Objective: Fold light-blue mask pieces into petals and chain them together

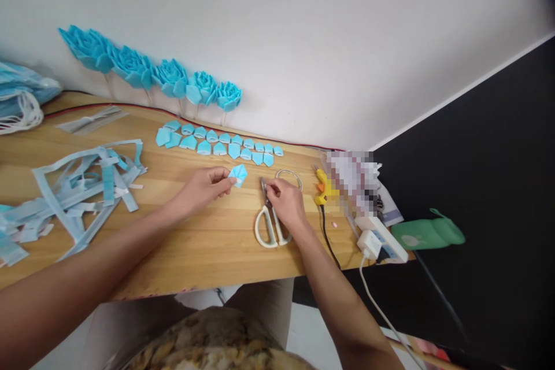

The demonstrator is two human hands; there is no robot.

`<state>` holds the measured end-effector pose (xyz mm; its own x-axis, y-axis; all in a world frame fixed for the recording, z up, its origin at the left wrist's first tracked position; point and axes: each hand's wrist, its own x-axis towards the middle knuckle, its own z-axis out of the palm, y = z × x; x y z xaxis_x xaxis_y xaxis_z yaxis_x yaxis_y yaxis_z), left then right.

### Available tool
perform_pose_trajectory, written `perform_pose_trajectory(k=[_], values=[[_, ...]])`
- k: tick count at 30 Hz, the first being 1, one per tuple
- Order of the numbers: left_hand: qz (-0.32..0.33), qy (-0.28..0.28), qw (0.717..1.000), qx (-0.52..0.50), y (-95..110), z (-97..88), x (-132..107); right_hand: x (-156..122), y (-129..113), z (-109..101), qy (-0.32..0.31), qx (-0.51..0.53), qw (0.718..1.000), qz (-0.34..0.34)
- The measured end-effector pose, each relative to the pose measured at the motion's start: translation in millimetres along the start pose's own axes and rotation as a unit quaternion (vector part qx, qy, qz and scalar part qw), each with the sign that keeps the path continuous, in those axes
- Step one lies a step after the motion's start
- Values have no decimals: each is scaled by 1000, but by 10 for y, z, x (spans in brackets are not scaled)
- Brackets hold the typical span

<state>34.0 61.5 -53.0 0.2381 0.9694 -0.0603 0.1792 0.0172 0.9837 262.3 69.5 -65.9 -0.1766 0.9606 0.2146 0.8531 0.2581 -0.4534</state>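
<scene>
My left hand (208, 183) pinches a small folded blue petal (238, 174) between thumb and fingertips, just above the wooden table. A pair of white-handled scissors (265, 230) has its handles toward me and its blades pointing away. My right hand (285, 199) is closed over the scissors near the pivot and blades, its fingertips on the metal. Partly hidden behind that hand is a round ring (295, 173), perhaps a tape roll. Two uneven rows of folded blue petals (219, 148) lie beyond both hands.
Several blue flowers (171, 78) on sticks lean against the wall. Cut light-blue strips (87, 188) are heaped at left, near a plastic bag (26, 89). To the right are a yellow glue gun (322, 185), a power strip (390, 245) with cables and a green pouch-like item (427, 233).
</scene>
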Motion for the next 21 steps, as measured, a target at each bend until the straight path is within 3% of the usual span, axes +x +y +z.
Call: perform_pose_trajectory(k=[8,15,19,21], values=[[-18,4,1000,10,-43,6,10,-37,14,60,17,14,999,39],[-34,-2,999,3,-21,22,0,-49,54,54,38,115,992,41],[-52,-10,999,-3,-17,27,0,27,-122,-72,58,257,964,48],[-47,-12,999,-6,-12,27,2,112,-246,-152,26,349,936,48]])
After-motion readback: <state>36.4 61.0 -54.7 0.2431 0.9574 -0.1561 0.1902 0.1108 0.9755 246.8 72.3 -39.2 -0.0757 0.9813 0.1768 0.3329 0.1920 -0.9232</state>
